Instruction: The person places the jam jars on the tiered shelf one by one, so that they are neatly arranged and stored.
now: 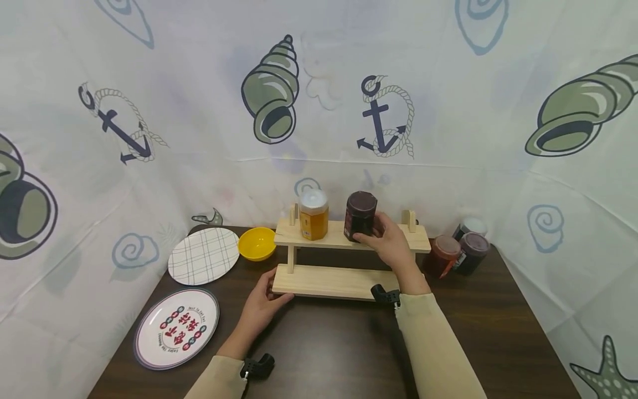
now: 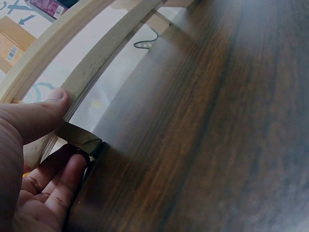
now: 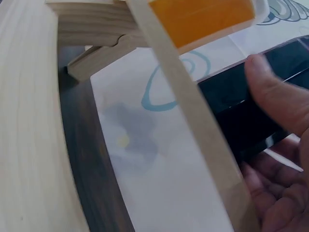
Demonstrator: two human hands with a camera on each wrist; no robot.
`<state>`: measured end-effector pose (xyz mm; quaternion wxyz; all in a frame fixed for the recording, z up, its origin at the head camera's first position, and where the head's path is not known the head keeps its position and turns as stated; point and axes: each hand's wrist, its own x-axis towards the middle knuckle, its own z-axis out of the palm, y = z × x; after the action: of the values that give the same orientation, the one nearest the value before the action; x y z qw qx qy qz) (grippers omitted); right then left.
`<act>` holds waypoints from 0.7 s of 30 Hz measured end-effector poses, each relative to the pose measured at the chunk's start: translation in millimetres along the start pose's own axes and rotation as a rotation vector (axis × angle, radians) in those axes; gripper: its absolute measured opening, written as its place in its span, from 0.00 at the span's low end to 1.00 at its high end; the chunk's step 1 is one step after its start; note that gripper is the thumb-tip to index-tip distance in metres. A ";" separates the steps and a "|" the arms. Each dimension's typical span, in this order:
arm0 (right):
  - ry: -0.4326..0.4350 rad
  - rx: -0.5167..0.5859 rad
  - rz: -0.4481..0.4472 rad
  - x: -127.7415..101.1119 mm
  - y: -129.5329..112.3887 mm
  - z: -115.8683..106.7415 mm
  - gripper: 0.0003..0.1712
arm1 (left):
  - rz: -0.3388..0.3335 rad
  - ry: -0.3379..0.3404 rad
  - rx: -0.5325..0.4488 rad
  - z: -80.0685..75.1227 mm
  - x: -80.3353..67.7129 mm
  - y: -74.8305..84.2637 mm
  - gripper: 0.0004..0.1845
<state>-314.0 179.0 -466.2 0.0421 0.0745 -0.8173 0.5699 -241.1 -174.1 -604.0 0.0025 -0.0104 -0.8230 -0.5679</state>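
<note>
The dark jar (image 1: pixel 360 216) stands upright on the upper board of the 2-tier wooden rack (image 1: pixel 334 280), right of its middle. It is a faceted jar with dark, almost black contents, a dark lid and a label on its front. The rack is pale, bare wood, its lower board resting flat on the table (image 1: pixel 498 332), its upper board raised on short posts.

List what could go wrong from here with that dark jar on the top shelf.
The dark jar stands near the top shelf's front edge; if the right hand lets go carelessly, it could tip off. It is also close to the yellow jar and might knock it. The wooden rack could shift; only the left hand steadies it.
</note>
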 end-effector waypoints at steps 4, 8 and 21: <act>0.079 0.012 -0.055 -7.3 5.1 2.6 0.47 | -0.005 -0.001 -0.002 -0.9 0.4 0.9 0.48; 0.179 0.002 -0.114 -22.0 13.6 3.4 0.46 | -0.004 0.000 0.003 -1.3 -0.2 1.2 0.49; 0.357 -0.060 -0.160 -57.5 30.4 -27.7 0.38 | 0.015 0.002 -0.010 -1.0 -0.9 0.4 0.48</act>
<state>-262.9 219.6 -493.5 0.2339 0.0355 -0.8050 0.5441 -240.2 -174.9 -603.3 0.0072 -0.0160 -0.8201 -0.5719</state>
